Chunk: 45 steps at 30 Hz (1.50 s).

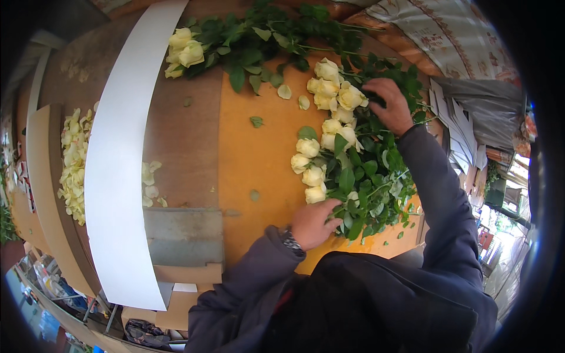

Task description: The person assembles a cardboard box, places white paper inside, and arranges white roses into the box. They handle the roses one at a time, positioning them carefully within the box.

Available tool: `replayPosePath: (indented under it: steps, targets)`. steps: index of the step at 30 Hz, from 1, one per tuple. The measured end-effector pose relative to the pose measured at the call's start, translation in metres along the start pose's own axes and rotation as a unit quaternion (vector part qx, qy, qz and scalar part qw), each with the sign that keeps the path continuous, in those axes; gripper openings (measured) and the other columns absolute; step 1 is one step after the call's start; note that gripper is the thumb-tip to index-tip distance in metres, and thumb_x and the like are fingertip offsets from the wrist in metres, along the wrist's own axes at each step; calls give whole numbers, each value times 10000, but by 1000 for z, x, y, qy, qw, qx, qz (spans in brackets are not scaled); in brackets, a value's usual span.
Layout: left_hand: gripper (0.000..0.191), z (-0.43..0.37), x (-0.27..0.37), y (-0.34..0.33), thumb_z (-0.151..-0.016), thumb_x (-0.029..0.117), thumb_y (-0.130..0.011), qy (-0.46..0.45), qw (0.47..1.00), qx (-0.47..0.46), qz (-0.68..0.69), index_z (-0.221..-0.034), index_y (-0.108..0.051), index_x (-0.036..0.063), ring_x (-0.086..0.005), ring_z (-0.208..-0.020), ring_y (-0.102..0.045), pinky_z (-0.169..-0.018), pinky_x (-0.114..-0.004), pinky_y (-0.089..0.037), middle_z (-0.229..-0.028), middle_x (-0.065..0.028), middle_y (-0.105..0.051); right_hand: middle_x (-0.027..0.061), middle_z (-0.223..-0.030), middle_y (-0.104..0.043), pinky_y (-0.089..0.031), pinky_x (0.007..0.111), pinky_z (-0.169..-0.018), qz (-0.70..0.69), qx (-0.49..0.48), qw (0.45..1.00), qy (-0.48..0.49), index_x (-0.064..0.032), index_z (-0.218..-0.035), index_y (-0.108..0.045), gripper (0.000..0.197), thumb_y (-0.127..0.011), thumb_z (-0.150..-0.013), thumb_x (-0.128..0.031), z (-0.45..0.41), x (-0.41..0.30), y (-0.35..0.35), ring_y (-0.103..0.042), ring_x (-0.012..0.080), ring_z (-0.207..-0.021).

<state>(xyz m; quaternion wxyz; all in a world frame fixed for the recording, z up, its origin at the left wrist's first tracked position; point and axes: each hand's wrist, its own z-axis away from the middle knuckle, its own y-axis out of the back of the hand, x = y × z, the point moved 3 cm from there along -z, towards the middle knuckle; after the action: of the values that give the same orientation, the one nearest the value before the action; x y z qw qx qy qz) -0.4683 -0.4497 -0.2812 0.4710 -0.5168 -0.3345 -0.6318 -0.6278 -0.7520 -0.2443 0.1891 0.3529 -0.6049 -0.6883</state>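
Cream-white roses [314, 175] lie in a pile on the orange tabletop, heads to the left and leafy stems [366, 176] to the right. At the pile's near edge is my left hand [314, 224], thumb and fingers apart beside the lowest rose head, with fingertips at the leaves. My right hand [389, 105] reaches over the far part of the pile, just right of a rose head [352, 96]. Its fingers are bent among dark leaves, and whether a stem is between them is hidden. Farther back lies another group of roses [191, 53] with long leafy stems [265, 39].
A long white board [115, 159] crosses the table on the left. Beyond it lie heaped petals [76, 167] beside a cardboard strip [55, 194]. A grey metal sheet [183, 236] is at the near edge. Loose petals [284, 92] and leaves [256, 122] dot the tabletop. Stacked white sheets [454, 128] stand at right.
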Motion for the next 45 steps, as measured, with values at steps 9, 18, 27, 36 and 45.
replayPosePath:
  steps: [9, 18, 27, 36, 45]
  targets:
    - [868, -5, 53, 36, -1072, 632, -187, -38, 769, -103, 630, -1463, -416, -109, -245, -1054, -675, -950, -389, -552, -1215, -183, -654, 140, -929, -653, -505, 406, -773, -45, 21, 998, 28, -13, -988, -699, 237, -685, -752, 5, 11, -4, 6, -631, 366, -894]
    - [753, -32, 88, 3, -1096, 571, -234, -50, 785, -59, 614, -1479, -403, -54, -208, -1108, -640, -982, -345, -525, -1263, -138, -625, 76, -1051, -660, -481, 295, -902, -206, 73, 976, -17, 17, -1055, -707, 262, -728, -798, -31, 51, -73, 100, -647, 214, -989]
    - [570, -31, 60, 1, -1110, 454, -376, -5, 824, -10, 567, -1337, -562, -35, -202, -1000, -681, -920, -339, -549, -1141, -125, -692, 117, -948, -622, -495, 311, -763, -97, 51, 991, 71, 35, -964, -695, 220, -669, -746, 43, 53, -103, 114, -638, 260, -866]
    - [484, -29, 11, 2, -1111, 403, -422, 53, 816, 75, 570, -1260, -626, -10, -161, -870, -688, -832, -304, -551, -985, -54, -687, 107, -1041, -644, -504, 366, -831, 137, 176, 961, 165, -18, -1095, -704, 290, -643, -814, 14, -85, -58, 124, -626, 294, -989]
    - [431, -31, -5, 2, -1114, 349, -436, 28, 843, 91, 529, -1243, -647, -4, -105, -986, -614, -914, -277, -492, -1068, -45, -668, 167, -1055, -670, -510, 430, -897, 76, -17, 994, 76, -36, -1164, -687, 351, -634, -818, -4, -149, 0, -18, -639, 408, -1026]
